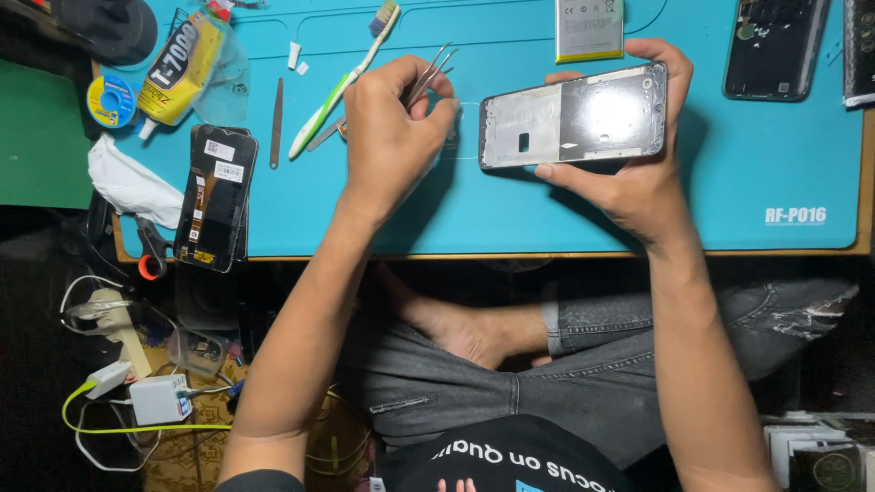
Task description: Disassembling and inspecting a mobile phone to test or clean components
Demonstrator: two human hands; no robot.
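My right hand (633,173) holds a silver phone frame (574,116) by its edges, lengthwise, a little above the blue work mat (510,205). The frame's inner metal side faces up. My left hand (392,132) is closed around metal tweezers (428,75), whose tips point up and to the right, just left of the frame's near end. A thin clear strip seems to stretch from the left hand to the frame, but it is too faint to be sure.
On the mat lie a phone display panel (214,196), a toothbrush (342,87), a thin metal pry tool (276,123), a glue tube (182,64), a battery (590,29) and a black phone part (775,47). Chargers and cables (137,401) sit on the floor at left.
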